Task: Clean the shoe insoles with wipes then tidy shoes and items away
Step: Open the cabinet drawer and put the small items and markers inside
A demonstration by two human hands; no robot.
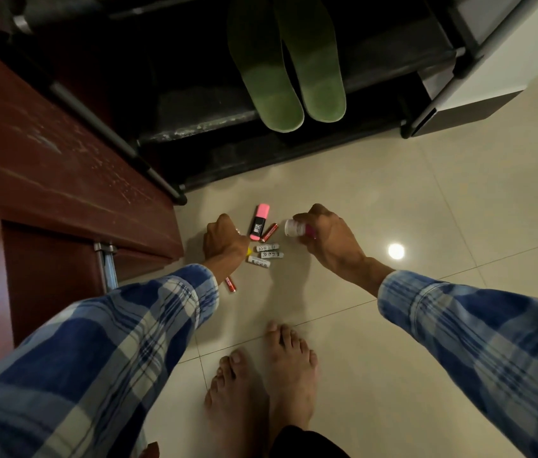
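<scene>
A small bottle [295, 227] is sitting at frame centre in the right hand [330, 238], whose fingers are curling round it. Just left, a highlighter [258, 223] and batteries [266, 248] are lying on the floor [426, 209] between the hands. The left hand [224, 236] is reaching down beside them; its grip cannot be told. Green insoles [271, 94] are resting on the rack [195, 107] at top.

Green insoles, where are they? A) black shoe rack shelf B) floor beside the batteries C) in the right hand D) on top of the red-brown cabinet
A: the two green insoles lie side by side on the black shoe rack shelf; the right hand holds a small white bottle instead.
</scene>
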